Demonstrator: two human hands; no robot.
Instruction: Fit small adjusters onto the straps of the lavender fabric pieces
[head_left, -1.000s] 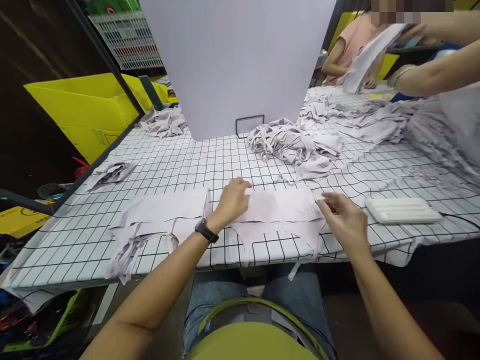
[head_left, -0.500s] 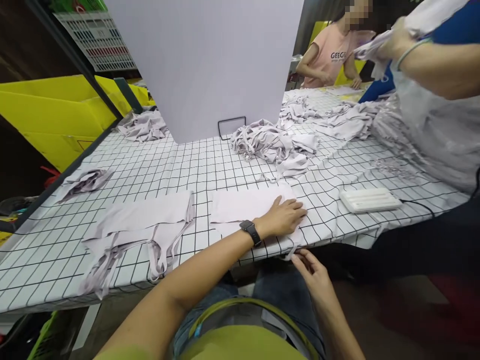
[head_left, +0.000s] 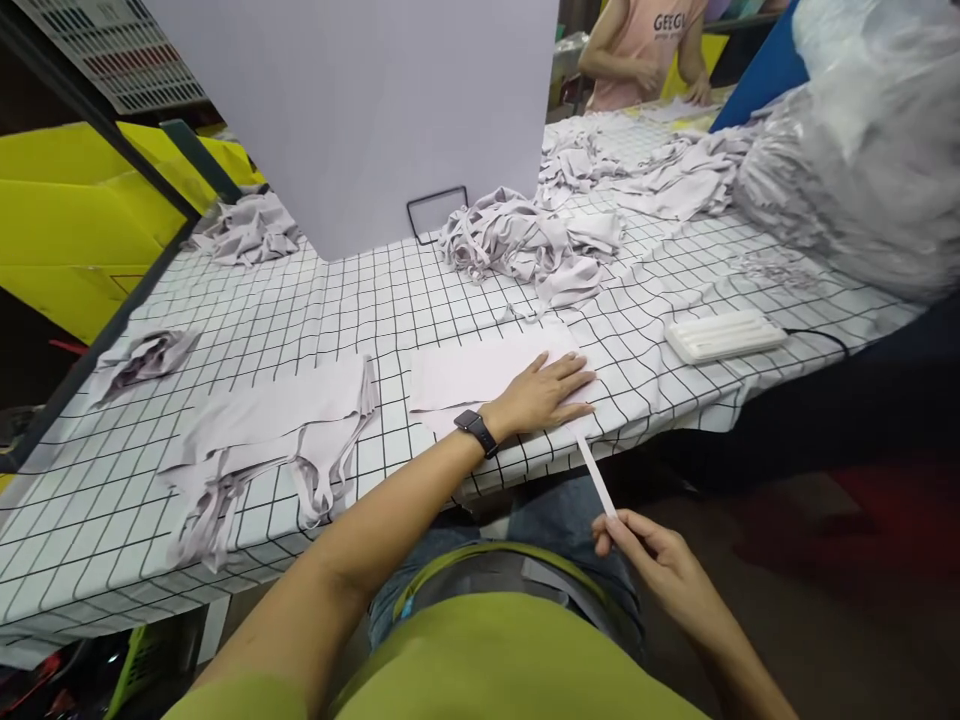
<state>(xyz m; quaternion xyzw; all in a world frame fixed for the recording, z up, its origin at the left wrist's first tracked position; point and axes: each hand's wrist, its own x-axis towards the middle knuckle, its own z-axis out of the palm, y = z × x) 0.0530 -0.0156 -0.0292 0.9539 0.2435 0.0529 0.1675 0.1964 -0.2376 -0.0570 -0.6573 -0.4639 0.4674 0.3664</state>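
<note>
My left hand point(head_left: 546, 394), a dark watch on its wrist, lies flat with fingers spread on a pale pinkish garment point(head_left: 472, 370) near the table's front edge. From that garment a narrow strap point(head_left: 595, 476) runs down past the edge, pulled straight. Its lower end is pinched between the thumb and fingers of my right hand point(head_left: 637, 545), below table height. To the left lies a stack of similar strappy garments point(head_left: 277, 405), their straps trailing toward the front edge.
A grid-patterned cloth point(head_left: 360, 290) covers the table. Beyond my hands are a heap of garments point(head_left: 525, 240) and a tall pale board point(head_left: 360, 110). A white corded device point(head_left: 724, 336) lies right, near plastic-wrapped goods point(head_left: 862, 170). A person in pink point(head_left: 637, 60) works at the far end.
My right hand has drawn the strap down and away from the table edge, so it is now taut. The view has tilted down, and the arm at upper right is out of view.
</note>
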